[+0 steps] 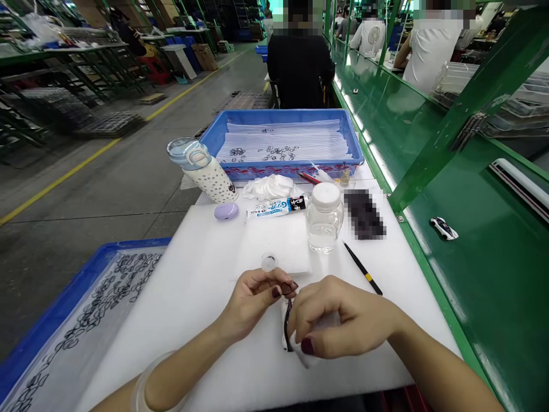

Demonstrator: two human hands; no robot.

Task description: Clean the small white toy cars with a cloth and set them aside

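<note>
My left hand (251, 300) pinches a small dark ring-like piece (286, 289) between thumb and fingers above the white foam-topped table (206, 355). Close beside it, my right hand (343, 320) is closed on a white cloth (306, 357). A narrow black-and-white part (286, 329) shows at the edge of those fingers; most of it is hidden, and I cannot tell how it is held. Just beyond my left fingertips sits a small round clear cap (269, 262) on a white pad (257, 243). Black tweezers (362, 268) with a yellow band lie right of my hands.
A clear jar (323, 220), glue tube (274, 207), lilac case (226, 212) and tumbler (208, 174) stand or lie ahead. Behind is a blue tray (281, 166) with dark rings. Another blue tray (92, 257) is left. A toy car (444, 228) rests on the green conveyor (480, 274).
</note>
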